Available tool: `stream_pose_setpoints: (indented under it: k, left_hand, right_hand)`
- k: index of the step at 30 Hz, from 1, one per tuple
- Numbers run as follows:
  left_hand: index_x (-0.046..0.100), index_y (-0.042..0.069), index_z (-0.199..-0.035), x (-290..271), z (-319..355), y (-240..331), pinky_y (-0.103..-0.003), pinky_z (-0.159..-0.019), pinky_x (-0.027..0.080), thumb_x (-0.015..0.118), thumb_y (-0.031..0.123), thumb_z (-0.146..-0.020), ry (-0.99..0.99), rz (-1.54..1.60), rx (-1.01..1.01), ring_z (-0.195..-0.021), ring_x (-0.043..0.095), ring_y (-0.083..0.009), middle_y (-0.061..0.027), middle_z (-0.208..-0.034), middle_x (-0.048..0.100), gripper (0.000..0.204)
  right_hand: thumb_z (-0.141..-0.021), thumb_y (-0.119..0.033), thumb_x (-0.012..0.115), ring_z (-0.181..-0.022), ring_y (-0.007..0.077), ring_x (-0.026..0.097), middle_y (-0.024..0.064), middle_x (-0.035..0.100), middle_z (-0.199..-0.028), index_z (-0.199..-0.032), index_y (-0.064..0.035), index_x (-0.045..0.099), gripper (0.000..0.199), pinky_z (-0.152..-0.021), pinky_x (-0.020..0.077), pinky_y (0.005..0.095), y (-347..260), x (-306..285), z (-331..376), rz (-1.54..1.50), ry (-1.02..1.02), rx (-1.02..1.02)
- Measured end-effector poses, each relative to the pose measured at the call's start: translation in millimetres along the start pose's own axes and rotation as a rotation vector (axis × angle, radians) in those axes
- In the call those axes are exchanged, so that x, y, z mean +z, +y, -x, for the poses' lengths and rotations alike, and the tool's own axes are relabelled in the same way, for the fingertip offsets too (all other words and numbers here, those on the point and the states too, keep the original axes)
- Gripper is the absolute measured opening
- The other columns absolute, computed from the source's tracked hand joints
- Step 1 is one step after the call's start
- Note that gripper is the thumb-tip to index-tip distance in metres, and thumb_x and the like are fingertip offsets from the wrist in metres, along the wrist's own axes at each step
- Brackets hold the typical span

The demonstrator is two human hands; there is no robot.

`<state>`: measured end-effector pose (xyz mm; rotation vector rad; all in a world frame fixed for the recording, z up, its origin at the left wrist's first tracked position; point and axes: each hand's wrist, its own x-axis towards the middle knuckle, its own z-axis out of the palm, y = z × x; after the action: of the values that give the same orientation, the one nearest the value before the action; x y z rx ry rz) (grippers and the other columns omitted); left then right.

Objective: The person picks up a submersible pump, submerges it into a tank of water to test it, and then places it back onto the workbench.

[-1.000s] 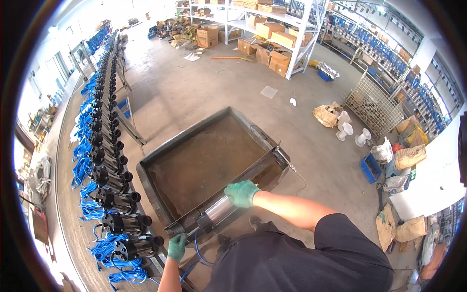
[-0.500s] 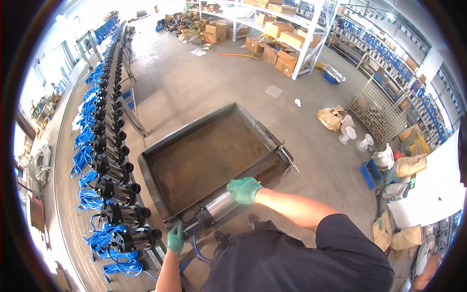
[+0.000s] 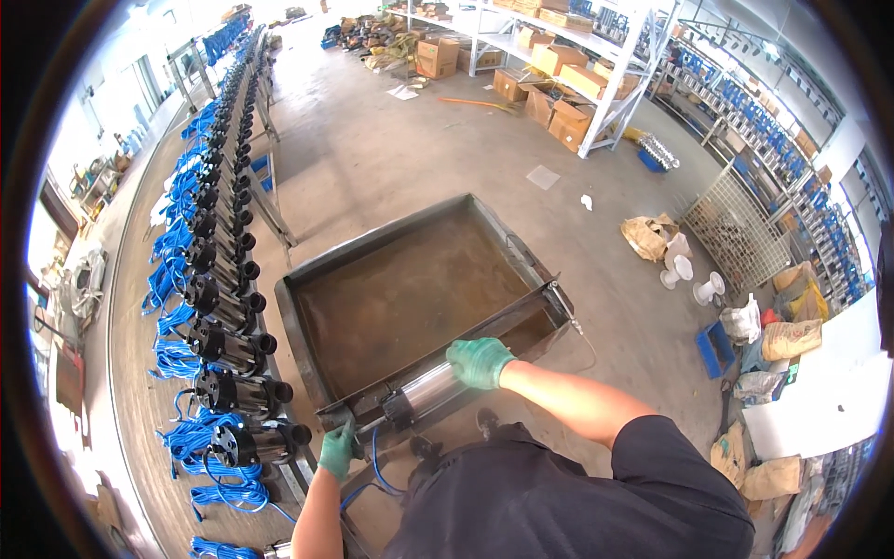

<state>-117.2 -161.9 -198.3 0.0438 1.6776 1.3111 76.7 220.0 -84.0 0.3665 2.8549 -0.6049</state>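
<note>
A submersible pump (image 3: 429, 394) with a shiny steel barrel and a black end lies along the near edge of a rectangular metal tank (image 3: 303, 326) holding brownish water. My right hand (image 3: 480, 362), in a green glove, is closed over the pump's right end. At the tank's near left corner, my left hand (image 3: 337, 450), also gloved in green, has its fingers curled beside a small dark part; what it grips is mostly hidden. A blue cable (image 3: 376, 461) hangs from near the pump's black end. Past the pump's right end, a metal fitting (image 3: 559, 296) with a thin hose sits at the tank's corner.
To my left, a long bench (image 3: 130, 373) carries a row of similar pumps (image 3: 244, 391) with coiled blue cables (image 3: 200, 433). On the right stand a blue bin (image 3: 715, 349), white spools (image 3: 677, 271), sacks and a wire cage (image 3: 738, 228). Shelves with cardboard boxes (image 3: 570, 124) are at the back.
The whole view has shifted, bringing the scene slightly rightward. My left hand has drawn a little away from the tank's corner, and a dark part shows beside it. My right hand stays on the pump.
</note>
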Motion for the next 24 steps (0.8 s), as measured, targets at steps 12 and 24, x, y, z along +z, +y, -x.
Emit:
stream_pose_setpoints:
  k: [12,24]
  left_hand:
    - [0.071,0.004,-0.124,8.2,-20.0,-38.1,-0.027,-0.059,0.049,0.058,0.026,-0.11,0.162,-0.267,0.381,-0.065,0.059,-0.0115,-0.0015,-0.082,0.067,0.029]
    - [0.06,0.011,-0.098,25.8,25.2,9.9,-0.038,-0.054,0.047,0.068,0.033,-0.101,0.055,0.318,-0.057,-0.06,0.054,-0.0207,-0.0043,-0.074,0.058,0.024]
  right_hand:
    - [-0.096,-0.027,0.055,-0.101,0.0365,0.071,0.0126,0.071,-0.112,-0.106,-0.0094,0.067,0.023,-0.085,0.0569,0.0518,8.8,5.1,4.2,0.002,0.067,-0.015]
    - [-0.094,-0.026,0.057,-0.099,0.0371,0.07,0.013,0.071,-0.107,-0.1,-0.0128,0.069,0.019,-0.085,0.0568,0.0499,14.2,19.0,3.7,0.066,0.125,-0.002]
